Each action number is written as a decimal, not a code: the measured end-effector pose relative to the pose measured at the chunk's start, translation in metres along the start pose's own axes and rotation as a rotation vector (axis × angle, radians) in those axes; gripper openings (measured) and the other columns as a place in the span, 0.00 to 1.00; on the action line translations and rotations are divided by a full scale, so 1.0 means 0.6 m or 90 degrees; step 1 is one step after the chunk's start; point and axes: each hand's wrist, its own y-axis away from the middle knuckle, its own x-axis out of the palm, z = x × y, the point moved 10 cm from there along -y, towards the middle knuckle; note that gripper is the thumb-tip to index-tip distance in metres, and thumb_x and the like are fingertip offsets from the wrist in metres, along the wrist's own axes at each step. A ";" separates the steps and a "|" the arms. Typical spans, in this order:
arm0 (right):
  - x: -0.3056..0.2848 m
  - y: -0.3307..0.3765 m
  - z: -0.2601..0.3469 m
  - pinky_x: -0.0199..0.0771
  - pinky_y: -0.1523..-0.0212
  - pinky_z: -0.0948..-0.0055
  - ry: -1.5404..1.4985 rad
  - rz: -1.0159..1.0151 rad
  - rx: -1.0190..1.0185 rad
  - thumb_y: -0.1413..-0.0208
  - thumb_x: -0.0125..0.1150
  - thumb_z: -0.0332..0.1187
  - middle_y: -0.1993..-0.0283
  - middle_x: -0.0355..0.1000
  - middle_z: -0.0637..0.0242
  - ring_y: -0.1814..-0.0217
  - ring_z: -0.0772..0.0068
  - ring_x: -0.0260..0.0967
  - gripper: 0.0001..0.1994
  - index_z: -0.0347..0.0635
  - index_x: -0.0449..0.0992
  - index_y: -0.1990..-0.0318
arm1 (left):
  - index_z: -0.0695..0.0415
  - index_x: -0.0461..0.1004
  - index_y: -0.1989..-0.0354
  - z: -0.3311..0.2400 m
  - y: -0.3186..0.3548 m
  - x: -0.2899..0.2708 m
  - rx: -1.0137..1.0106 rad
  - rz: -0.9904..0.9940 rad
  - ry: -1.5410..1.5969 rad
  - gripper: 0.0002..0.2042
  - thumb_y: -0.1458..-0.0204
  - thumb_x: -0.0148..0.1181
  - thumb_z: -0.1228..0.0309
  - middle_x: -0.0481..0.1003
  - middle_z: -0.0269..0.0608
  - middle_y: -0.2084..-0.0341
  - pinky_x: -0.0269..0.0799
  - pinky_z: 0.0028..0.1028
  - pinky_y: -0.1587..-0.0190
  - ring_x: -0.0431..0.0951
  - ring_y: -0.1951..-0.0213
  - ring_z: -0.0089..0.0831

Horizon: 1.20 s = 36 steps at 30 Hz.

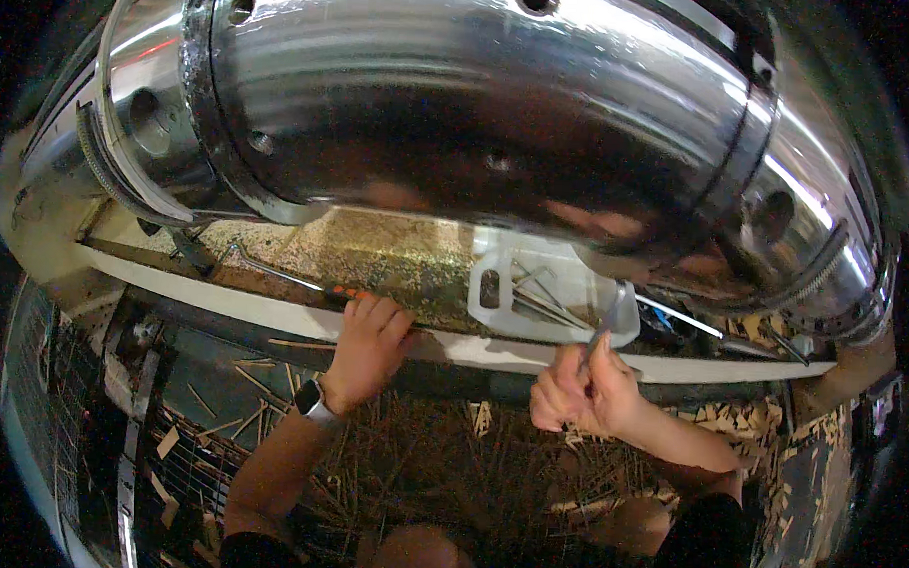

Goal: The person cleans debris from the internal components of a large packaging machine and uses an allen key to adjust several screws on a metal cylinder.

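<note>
My left hand (373, 336), with a watch (313, 403) at its wrist, rests on the pale ledge (273, 313), fingers laid over its edge. Just beyond the fingertips lies a long metal-shafted tool (280, 275) with an orange and black handle; I cannot tell if they touch it. My right hand (586, 387) is closed, thumb uppermost, around a thin grey metal piece (609, 319) that points up, its kind unclear. Behind it sits a cut-open white plastic jug (491, 290) holding several hex keys (544, 302).
A large shiny steel cylinder (461, 94) with bolt holes and collars spans the space above the ledge. Right of the jug lie a metal rod (686, 318) and a blue item (659, 316). Wood slivers and chips (408, 463) cover the floor below.
</note>
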 end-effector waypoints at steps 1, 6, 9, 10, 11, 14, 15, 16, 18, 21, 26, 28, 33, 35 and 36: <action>0.000 0.000 0.003 0.56 0.79 0.67 0.022 -0.024 -0.010 0.41 0.23 0.59 0.86 0.49 0.66 0.84 0.70 0.46 0.29 0.43 0.57 0.80 | 0.56 0.68 0.67 -0.002 0.001 -0.002 -0.003 -0.009 0.000 0.14 0.62 0.63 0.69 0.64 0.40 0.70 0.58 0.37 0.63 0.64 0.64 0.41; -0.007 0.006 0.042 0.64 0.71 0.66 0.053 -0.128 -0.163 0.37 0.30 0.49 0.79 0.57 0.64 0.77 0.69 0.56 0.22 0.39 0.63 0.69 | 0.59 0.69 0.63 -0.007 -0.001 -0.002 -0.074 0.062 0.036 0.14 0.59 0.61 0.69 0.66 0.48 0.67 0.60 0.45 0.58 0.65 0.60 0.50; -0.003 0.007 0.047 0.65 0.70 0.68 0.000 -0.121 -0.183 0.37 0.36 0.45 0.75 0.58 0.64 0.74 0.70 0.57 0.17 0.39 0.63 0.67 | 0.61 0.71 0.70 -0.015 -0.016 -0.018 -0.052 0.018 0.011 0.11 0.58 0.61 0.68 0.68 0.46 0.71 0.60 0.40 0.63 0.66 0.66 0.44; -0.004 0.004 0.050 0.64 0.71 0.68 0.010 -0.114 -0.194 0.37 0.36 0.44 0.75 0.57 0.64 0.74 0.71 0.57 0.17 0.39 0.62 0.67 | 0.61 0.71 0.75 -0.026 -0.029 -0.035 -0.023 -0.034 -0.007 0.10 0.56 0.61 0.66 0.70 0.48 0.70 0.61 0.40 0.64 0.68 0.67 0.45; -0.001 0.004 0.051 0.64 0.72 0.68 0.021 -0.105 -0.205 0.37 0.35 0.44 0.75 0.57 0.65 0.74 0.71 0.57 0.16 0.40 0.62 0.66 | 0.61 0.71 0.76 -0.025 -0.031 -0.032 -0.046 -0.015 0.002 0.11 0.56 0.61 0.66 0.70 0.49 0.70 0.62 0.39 0.64 0.68 0.67 0.45; -0.008 0.010 0.057 0.63 0.71 0.72 0.175 -0.154 -0.261 0.37 0.37 0.43 0.75 0.59 0.65 0.72 0.73 0.58 0.17 0.39 0.63 0.68 | 0.62 0.71 0.79 -0.023 -0.038 -0.023 -0.088 0.025 0.013 0.11 0.56 0.61 0.65 0.71 0.49 0.69 0.62 0.39 0.63 0.69 0.66 0.46; -0.011 0.013 0.065 0.63 0.71 0.72 0.263 -0.165 -0.285 0.37 0.37 0.43 0.74 0.60 0.65 0.72 0.73 0.58 0.17 0.39 0.64 0.69 | 0.62 0.71 0.79 -0.026 -0.040 -0.023 -0.087 0.028 0.006 0.12 0.56 0.61 0.65 0.71 0.49 0.69 0.63 0.40 0.63 0.69 0.66 0.46; -0.015 0.018 0.071 0.61 0.70 0.77 0.425 -0.216 -0.292 0.37 0.39 0.42 0.73 0.62 0.66 0.72 0.78 0.58 0.17 0.38 0.65 0.70 | 0.62 0.71 0.80 -0.025 -0.039 -0.024 -0.088 0.036 -0.006 0.12 0.56 0.61 0.65 0.72 0.50 0.69 0.63 0.40 0.62 0.69 0.65 0.46; 0.000 0.024 0.071 0.60 0.70 0.79 0.521 -0.207 -0.283 0.37 0.40 0.40 0.72 0.63 0.67 0.72 0.80 0.57 0.16 0.37 0.66 0.70 | 0.62 0.71 0.80 -0.023 -0.040 -0.021 -0.083 0.038 0.000 0.12 0.55 0.61 0.65 0.72 0.50 0.69 0.64 0.40 0.61 0.70 0.64 0.47; 0.002 0.025 0.065 0.61 0.70 0.82 0.567 -0.196 -0.265 0.38 0.44 0.36 0.70 0.65 0.68 0.72 0.82 0.59 0.13 0.35 0.66 0.68 | 0.63 0.71 0.80 -0.026 -0.040 -0.022 -0.087 0.052 0.003 0.13 0.56 0.61 0.65 0.72 0.50 0.69 0.64 0.41 0.59 0.70 0.63 0.48; -0.005 0.023 0.066 0.69 0.67 0.78 0.480 -0.206 -0.235 0.40 0.44 0.27 0.69 0.68 0.65 0.68 0.78 0.66 0.05 0.35 0.66 0.63 | 0.62 0.71 0.73 -0.035 -0.037 -0.028 -0.081 0.080 0.008 0.09 0.55 0.60 0.68 0.71 0.50 0.68 0.64 0.41 0.59 0.69 0.62 0.49; -0.006 0.017 0.071 0.70 0.67 0.78 0.405 -0.201 -0.281 0.40 0.44 0.26 0.68 0.68 0.65 0.67 0.78 0.67 0.04 0.36 0.65 0.61 | 0.62 0.71 0.68 -0.058 -0.048 -0.049 -0.040 0.014 0.030 0.09 0.55 0.59 0.70 0.71 0.49 0.69 0.64 0.41 0.59 0.69 0.63 0.48; -0.007 -0.002 0.075 0.70 0.66 0.79 0.326 -0.216 -0.322 0.41 0.45 0.25 0.67 0.70 0.65 0.67 0.79 0.67 0.04 0.36 0.64 0.59 | 0.63 0.68 0.61 -0.122 -0.105 -0.089 -0.031 0.032 0.332 0.11 0.53 0.57 0.74 0.71 0.49 0.70 0.66 0.34 0.64 0.71 0.67 0.45; 0.003 -0.003 0.087 0.70 0.65 0.80 0.364 -0.220 -0.331 0.41 0.46 0.26 0.65 0.70 0.65 0.65 0.80 0.68 0.05 0.36 0.64 0.59 | 0.64 0.67 0.60 -0.133 -0.117 -0.091 -0.095 0.080 0.499 0.11 0.52 0.57 0.74 0.71 0.49 0.71 0.67 0.32 0.68 0.72 0.70 0.43; 0.005 -0.003 0.093 0.70 0.64 0.80 0.384 -0.229 -0.330 0.41 0.46 0.26 0.66 0.70 0.65 0.64 0.80 0.68 0.05 0.36 0.65 0.59 | 0.64 0.67 0.60 -0.139 -0.116 -0.089 -0.160 0.109 0.582 0.12 0.51 0.57 0.74 0.72 0.49 0.71 0.67 0.30 0.69 0.73 0.72 0.42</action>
